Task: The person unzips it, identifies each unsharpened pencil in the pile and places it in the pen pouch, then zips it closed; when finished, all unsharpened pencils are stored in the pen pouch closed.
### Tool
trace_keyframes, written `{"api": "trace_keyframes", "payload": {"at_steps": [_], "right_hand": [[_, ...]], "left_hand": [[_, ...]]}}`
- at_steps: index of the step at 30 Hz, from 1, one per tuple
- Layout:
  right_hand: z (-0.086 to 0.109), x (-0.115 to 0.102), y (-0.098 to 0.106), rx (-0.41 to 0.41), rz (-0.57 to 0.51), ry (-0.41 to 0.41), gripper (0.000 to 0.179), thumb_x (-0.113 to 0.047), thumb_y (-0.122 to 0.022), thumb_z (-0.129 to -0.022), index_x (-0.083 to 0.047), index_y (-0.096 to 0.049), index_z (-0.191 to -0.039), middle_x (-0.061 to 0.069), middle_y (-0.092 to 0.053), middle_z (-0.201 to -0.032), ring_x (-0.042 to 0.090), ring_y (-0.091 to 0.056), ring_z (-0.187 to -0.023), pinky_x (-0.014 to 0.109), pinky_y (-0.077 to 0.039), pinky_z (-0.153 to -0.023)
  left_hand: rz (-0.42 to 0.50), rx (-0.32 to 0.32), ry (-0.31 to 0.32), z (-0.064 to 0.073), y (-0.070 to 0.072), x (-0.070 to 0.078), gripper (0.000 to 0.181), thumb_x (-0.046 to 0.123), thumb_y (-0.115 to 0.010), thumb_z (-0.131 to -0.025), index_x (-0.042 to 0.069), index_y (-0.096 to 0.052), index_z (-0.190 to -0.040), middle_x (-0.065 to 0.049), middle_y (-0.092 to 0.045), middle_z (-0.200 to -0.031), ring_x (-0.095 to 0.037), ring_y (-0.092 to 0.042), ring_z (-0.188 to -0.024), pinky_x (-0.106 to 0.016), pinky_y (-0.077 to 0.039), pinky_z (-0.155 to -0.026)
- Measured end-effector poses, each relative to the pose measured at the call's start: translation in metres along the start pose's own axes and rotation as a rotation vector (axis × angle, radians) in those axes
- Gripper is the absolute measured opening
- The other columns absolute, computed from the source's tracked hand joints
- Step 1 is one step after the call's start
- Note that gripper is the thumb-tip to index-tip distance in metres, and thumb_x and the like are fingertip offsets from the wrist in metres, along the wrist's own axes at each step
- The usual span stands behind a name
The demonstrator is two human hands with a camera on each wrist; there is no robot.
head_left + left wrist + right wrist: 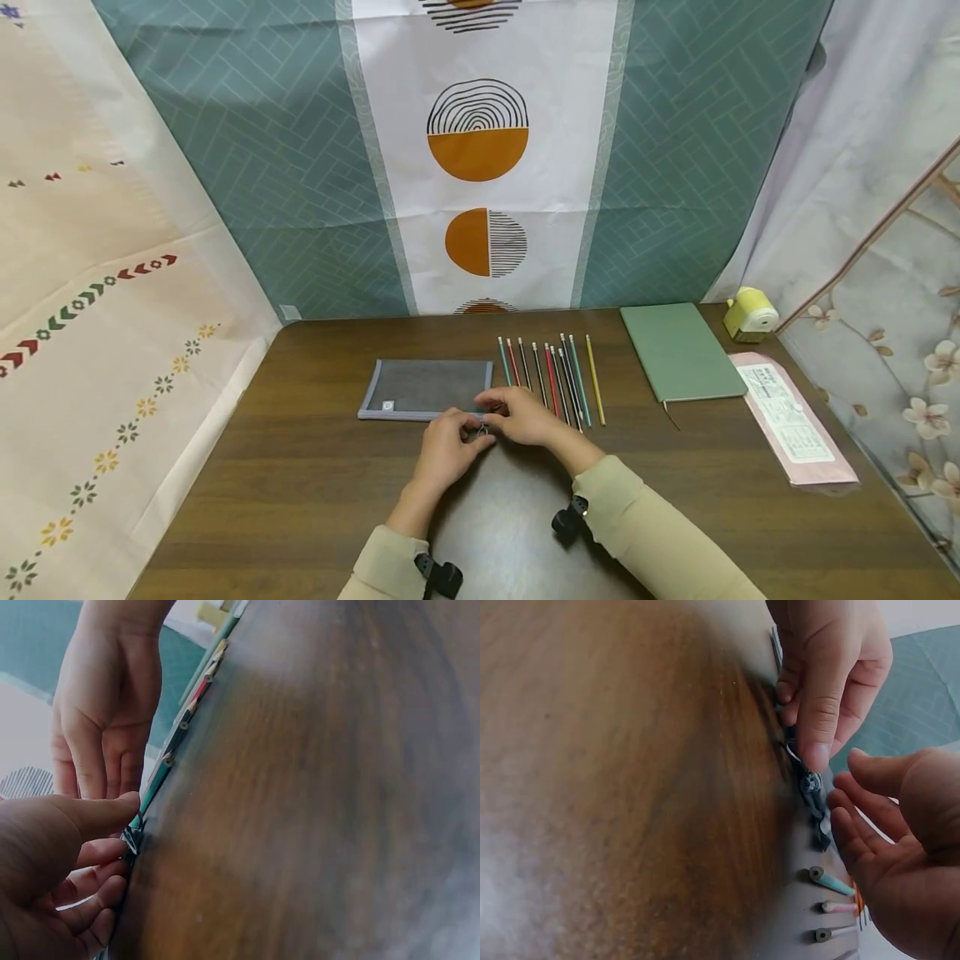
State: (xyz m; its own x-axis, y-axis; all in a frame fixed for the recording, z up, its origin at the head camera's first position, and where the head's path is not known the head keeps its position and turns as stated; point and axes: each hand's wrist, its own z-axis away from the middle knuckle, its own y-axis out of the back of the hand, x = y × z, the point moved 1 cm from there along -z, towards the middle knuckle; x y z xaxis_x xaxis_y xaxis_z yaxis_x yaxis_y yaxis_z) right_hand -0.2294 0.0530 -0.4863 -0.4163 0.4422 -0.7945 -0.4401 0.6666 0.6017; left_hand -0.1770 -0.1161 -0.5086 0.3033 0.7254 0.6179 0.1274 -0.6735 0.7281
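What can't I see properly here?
Lower ends of some pencils: head view, behind the right hand.
Writing on the pink packet: head view, too small.
Part of the yellow gadget: left wrist view, cut by top edge.
Some of the shiny thing: right wrist view, behind the left hand.

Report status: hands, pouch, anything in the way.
Left hand holds metal ring at pouch corner. Right hand beside it, grip unclear. Pouch flat on table. Pencils close on right.

The left hand (840,675) pinches a small dark piece with metal parts (811,784); the right hand (915,840) curves just beside it. Pencils (835,883) nearby extend toward the worktop's (630,787) far edge.
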Motion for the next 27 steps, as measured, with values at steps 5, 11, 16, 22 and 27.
{"api": "trace_keyframes", "payload": {"at_steps": [5,11,16,22,27], "right_hand": [[-0.002,0.004,-0.001,-0.041,-0.033,-0.023,0.03,-0.001,-0.065,-0.097,0.002,-0.065,-0.127,0.014,-0.068,-0.123,0.028,-0.065,-0.113,0.038,-0.052,-0.096],[-0.005,0.008,0.001,-0.065,-0.054,-0.036,0.029,-0.001,-0.066,-0.096,0.001,-0.066,-0.125,0.013,-0.069,-0.121,0.028,-0.065,-0.115,0.038,-0.052,-0.097],[-0.008,0.01,0.004,-0.071,-0.038,-0.033,0.03,0.0,-0.068,-0.094,0.0,-0.067,-0.125,0.012,-0.07,-0.121,0.027,-0.066,-0.114,0.039,-0.052,-0.096],[-0.013,0.008,0.002,-0.058,0.152,0.069,0.027,-0.002,-0.075,-0.089,-0.001,-0.072,-0.116,0.01,-0.071,-0.112,0.023,-0.068,-0.1,0.033,-0.054,-0.086],[-0.015,0.007,-0.001,-0.037,0.271,0.16,0.013,-0.004,-0.079,-0.086,-0.003,-0.076,-0.099,0.009,-0.07,-0.109,0.021,-0.068,-0.091,0.03,-0.054,-0.081]], "left_hand": [[-0.014,-0.004,0.01,0.0,-0.003,-0.001,0.024,0.026,-0.09,-0.076,0.008,-0.076,-0.085,0.001,-0.061,-0.078,-0.01,-0.053,-0.069,-0.03,-0.044,-0.066],[0.003,0.019,0.0,-0.001,-0.002,0.0,0.012,0.012,-0.084,-0.077,0.006,-0.077,-0.084,-0.002,-0.066,-0.08,-0.013,-0.059,-0.07,-0.03,-0.047,-0.066],[0.021,0.039,0.029,-0.006,0.0,-0.001,0.006,0.004,-0.075,-0.082,0.006,-0.079,-0.085,0.001,-0.069,-0.075,-0.009,-0.06,-0.065,-0.026,-0.05,-0.062],[0.022,0.043,0.059,-0.006,0.004,-0.003,0.005,0.007,-0.076,-0.087,0.007,-0.081,-0.087,0.003,-0.07,-0.071,-0.005,-0.057,-0.061,-0.027,-0.049,-0.059],[0.018,0.047,0.048,-0.004,0.006,-0.004,0.005,0.007,-0.077,-0.088,0.005,-0.081,-0.089,0.0,-0.074,-0.075,-0.005,-0.059,-0.061,-0.029,-0.051,-0.06]]}}
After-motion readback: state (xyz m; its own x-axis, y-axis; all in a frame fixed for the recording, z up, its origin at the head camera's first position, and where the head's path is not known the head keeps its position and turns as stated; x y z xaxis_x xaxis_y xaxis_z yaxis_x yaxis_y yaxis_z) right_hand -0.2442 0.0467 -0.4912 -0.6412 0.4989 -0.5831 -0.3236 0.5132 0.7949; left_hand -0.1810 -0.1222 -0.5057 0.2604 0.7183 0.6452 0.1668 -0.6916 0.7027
